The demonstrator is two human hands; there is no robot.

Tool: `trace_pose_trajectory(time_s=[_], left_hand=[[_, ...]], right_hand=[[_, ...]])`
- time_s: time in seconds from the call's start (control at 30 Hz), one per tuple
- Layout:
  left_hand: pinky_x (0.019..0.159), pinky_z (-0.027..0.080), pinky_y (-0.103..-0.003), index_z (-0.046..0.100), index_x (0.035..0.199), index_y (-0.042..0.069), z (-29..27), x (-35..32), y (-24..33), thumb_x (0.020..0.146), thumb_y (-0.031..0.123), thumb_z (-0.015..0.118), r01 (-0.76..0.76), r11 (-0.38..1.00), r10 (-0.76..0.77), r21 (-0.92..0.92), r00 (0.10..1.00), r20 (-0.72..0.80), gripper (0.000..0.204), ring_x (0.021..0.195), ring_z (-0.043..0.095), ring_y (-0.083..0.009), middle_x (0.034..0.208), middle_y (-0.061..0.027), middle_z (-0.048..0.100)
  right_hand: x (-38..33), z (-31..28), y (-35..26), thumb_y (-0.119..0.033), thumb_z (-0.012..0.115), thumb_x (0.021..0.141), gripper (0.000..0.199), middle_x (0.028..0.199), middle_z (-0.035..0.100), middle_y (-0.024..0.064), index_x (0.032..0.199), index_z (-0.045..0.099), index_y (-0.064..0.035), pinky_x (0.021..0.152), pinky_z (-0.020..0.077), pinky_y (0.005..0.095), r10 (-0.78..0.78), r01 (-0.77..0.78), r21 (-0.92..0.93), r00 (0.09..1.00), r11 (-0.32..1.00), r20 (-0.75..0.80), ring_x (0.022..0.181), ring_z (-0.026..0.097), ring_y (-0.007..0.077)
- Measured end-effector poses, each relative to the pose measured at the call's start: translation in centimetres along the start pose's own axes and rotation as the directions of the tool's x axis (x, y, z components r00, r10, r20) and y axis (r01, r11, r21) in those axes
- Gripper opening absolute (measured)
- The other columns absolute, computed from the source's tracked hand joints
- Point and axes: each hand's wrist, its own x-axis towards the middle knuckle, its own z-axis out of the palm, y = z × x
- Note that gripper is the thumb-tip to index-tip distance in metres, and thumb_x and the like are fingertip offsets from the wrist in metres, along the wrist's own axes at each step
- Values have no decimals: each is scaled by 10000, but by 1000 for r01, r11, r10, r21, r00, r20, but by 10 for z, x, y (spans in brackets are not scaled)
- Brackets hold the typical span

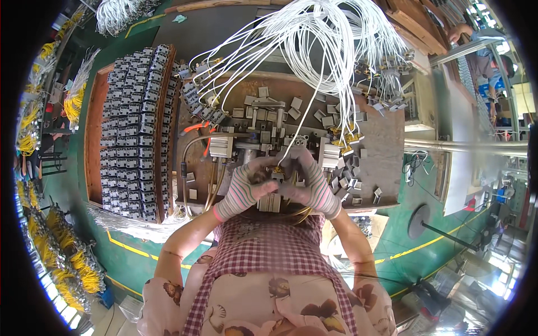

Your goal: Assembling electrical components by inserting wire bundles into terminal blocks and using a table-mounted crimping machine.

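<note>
Both my hands wear pale striped knit gloves and meet in front of a small metal press fixture (263, 126) on the brown workbench. My left hand (251, 182) pinches a small dark and brass-coloured connector (277, 169) at the end of a white cable (304, 120). Curled around the other side of the same piece is my right hand (311, 182), its fingertips close to the left ones. Part of the connector is hidden by the fingers. The cable rises from between my hands to a large white cable bundle (314, 39) at the far side.
A wooden tray (94, 134) of stacked grey housings stands at left. Small grey metal covers (294, 107) lie scattered over the bench. Orange-handled pliers (197, 127) rest beside a pneumatic cylinder (221, 147). More cable ends with brass-coloured terminals (348, 135) lie at right. Another person (487, 67) is at far right.
</note>
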Motion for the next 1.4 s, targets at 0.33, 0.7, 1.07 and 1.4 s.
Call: trace_pose_trajectory(time_s=[0.33, 0.7, 1.07, 1.4], left_hand=[[739, 521, -257, 545, 1271, 7, 4, 10, -13, 832, 289, 766, 221, 969, -237, -111, 960, -151, 567, 873, 607, -101, 959, -57, 658], [714, 509, -381, 571, 1225, 119, -20, 21, 23, 824, 212, 663, -338, 349, 119, 874, 941, 316, 422, 824, 591, -300, 986, -89, 561], [797, 473, -308, 556, 1234, 25, -49, 48, 11, 875, 232, 465, -727, -58, -72, 685, 687, 723, 424, 900, 559, -197, 1037, -72, 566], [741, 450, -304, 600, 1195, 1, -52, 56, 11, 868, 253, 474, -780, -78, -136, 621, 625, 769, 432, 884, 543, -188, 955, -61, 568]], right_hand=[[13, -6, 12, -346, 864, 597, 737, 1107, 536, 144, 1176, 518, -48, 877, 450, 411, -226, 238, -718, 967, 655, 115, 970, 552, 346], [34, -11, 22, -389, 846, 534, 683, 1176, 461, 120, 1099, 579, -114, 991, 347, 509, -355, 301, -824, 926, 480, 132, 1151, 439, 381], [36, -9, 42, -350, 853, 564, 663, 1252, 455, 151, 1105, 584, -79, 997, 384, 523, -253, 200, -762, 966, 615, 49, 1178, 453, 400], [34, -6, 46, -310, 839, 589, 712, 1267, 472, 128, 1168, 497, -75, 1070, 360, 510, -240, 147, -732, 971, 665, -23, 1184, 470, 351]])
